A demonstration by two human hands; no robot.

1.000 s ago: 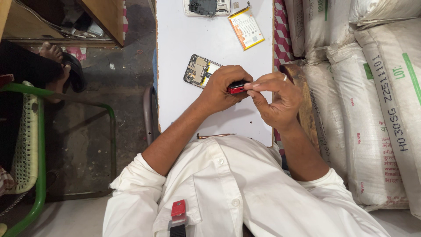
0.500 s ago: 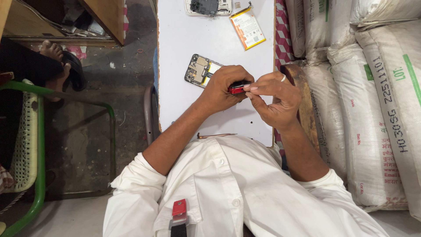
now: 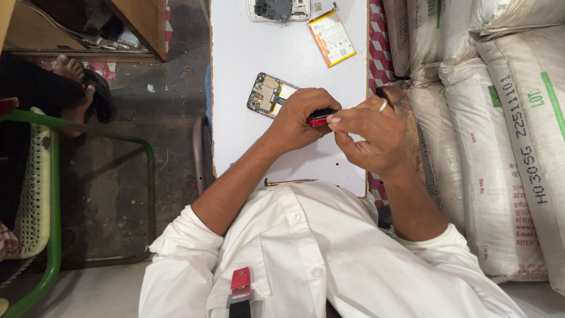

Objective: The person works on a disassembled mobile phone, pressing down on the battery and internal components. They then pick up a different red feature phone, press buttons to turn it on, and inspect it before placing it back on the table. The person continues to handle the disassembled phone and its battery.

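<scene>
Head view, left hand: curling closed around a small red-and-black tool.
Right hand: pinching the tool's exposed end with fingertips.
Tool axis: lying left-right between both hands, above the white table.
Opened phone: lying just left of the left hand.

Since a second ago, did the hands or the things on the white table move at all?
Almost nothing changed. The left hand and the right hand still pinch the small red and black tool between them, over the opened phone with its bare circuit board. The flat orange and white battery and the white tabletop stayed as they were.
</scene>
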